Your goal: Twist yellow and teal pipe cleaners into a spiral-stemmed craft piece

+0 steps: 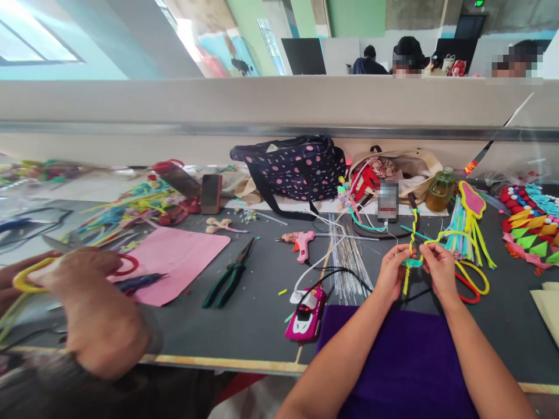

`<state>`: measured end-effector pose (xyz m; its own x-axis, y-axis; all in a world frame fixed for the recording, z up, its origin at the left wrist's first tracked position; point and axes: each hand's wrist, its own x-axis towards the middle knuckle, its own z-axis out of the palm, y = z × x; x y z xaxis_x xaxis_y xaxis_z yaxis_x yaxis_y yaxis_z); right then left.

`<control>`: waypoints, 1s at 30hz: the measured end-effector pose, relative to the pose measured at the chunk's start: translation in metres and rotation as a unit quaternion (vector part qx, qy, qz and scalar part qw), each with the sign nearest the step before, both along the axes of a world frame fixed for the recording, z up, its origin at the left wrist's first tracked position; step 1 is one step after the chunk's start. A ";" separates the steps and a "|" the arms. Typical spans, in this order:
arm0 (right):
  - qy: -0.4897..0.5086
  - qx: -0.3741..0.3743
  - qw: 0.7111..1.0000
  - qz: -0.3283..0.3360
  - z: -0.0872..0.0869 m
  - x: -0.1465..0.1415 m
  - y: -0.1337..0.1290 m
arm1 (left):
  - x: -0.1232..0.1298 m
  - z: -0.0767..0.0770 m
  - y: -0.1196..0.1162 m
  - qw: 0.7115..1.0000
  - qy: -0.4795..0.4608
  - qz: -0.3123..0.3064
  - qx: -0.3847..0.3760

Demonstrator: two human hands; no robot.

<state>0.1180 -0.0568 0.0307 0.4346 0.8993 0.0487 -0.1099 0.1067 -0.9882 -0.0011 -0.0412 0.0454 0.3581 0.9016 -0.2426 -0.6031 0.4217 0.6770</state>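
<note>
Yellow twisted stem (406, 283) and teal strand (413, 263) are pinched between left hand (393, 269) and right hand (439, 267), nearly together; apparently a wrapping step, calling for steady tension.

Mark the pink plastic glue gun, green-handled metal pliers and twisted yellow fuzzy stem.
Pink plastic glue gun (303, 239): head view, body.
Green-handled metal pliers (238, 266): head view, pivot.
Twisted yellow fuzzy stem (413, 233): head view, upper length.
</note>
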 end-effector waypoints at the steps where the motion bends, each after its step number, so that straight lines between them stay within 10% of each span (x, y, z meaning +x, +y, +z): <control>1: 0.009 0.002 1.000 0.002 0.001 0.001 0.000 | -0.002 0.000 0.001 1.000 0.017 0.009 0.010; 8: 0.018 0.015 1.000 0.002 0.005 0.002 -0.002 | -0.009 -0.004 0.006 0.995 0.091 -0.050 0.015; 30: -0.047 -0.028 0.996 0.069 0.001 0.005 -0.001 | -0.013 -0.011 0.013 0.997 0.068 0.028 0.005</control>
<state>0.1232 -0.0579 0.0313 0.3029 0.9525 0.0322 -0.0267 0.0422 -0.9988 -0.0136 -0.0281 0.0344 0.2723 0.9219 -0.2756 -0.5276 0.3826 0.7584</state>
